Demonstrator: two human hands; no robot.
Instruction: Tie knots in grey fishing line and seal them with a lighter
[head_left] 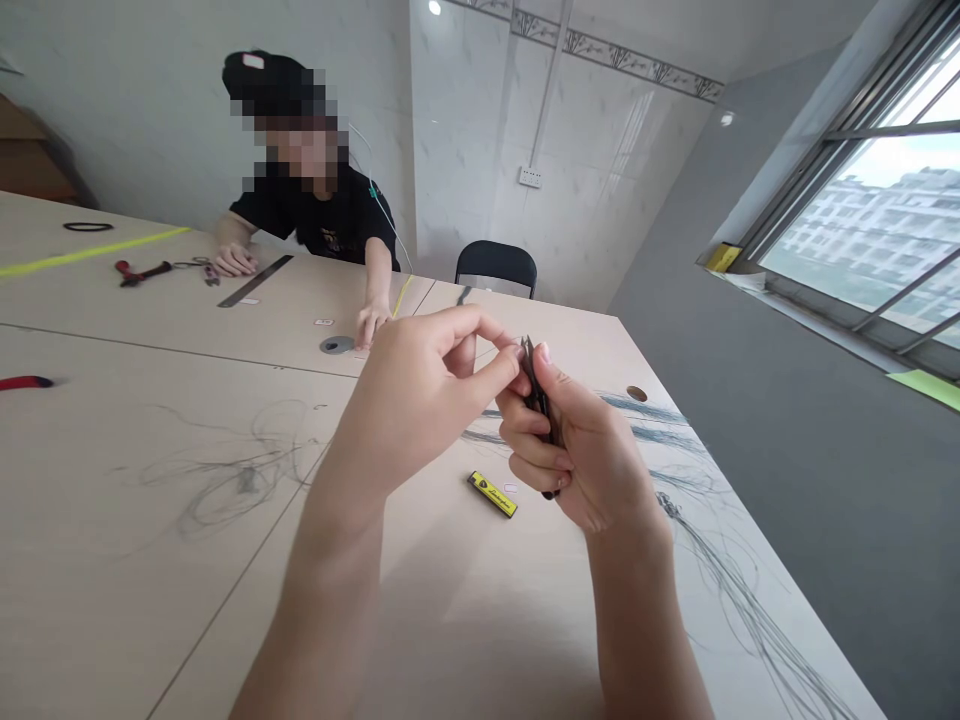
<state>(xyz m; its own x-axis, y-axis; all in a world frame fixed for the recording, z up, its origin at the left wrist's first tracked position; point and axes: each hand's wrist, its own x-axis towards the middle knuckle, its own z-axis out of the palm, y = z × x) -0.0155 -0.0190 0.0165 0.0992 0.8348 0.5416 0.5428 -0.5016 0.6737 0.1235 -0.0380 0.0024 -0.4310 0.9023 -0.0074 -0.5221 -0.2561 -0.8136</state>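
My right hand (592,440) is wrapped round a pair of dark thread snips (537,392), with its pointed tips up and slightly apart. Close beside those tips, my left hand (442,375) pinches thumb and forefinger together; whatever is between them is too small to make out. Both hands are raised above the table. Below them lies a small yellow box with black ends (493,494). Bundles of thin grey strands (739,590) spread along the table's right side. A loose tangle of similar strands (244,480) lies to the left.
Across the pale table (450,620) sits a person in black (319,225), one hand by a grey disc (337,345). A metal ruler (256,281), red-handled pliers (142,272) and a yellow strip (94,252) lie at the far left. A black chair (496,262) stands behind.
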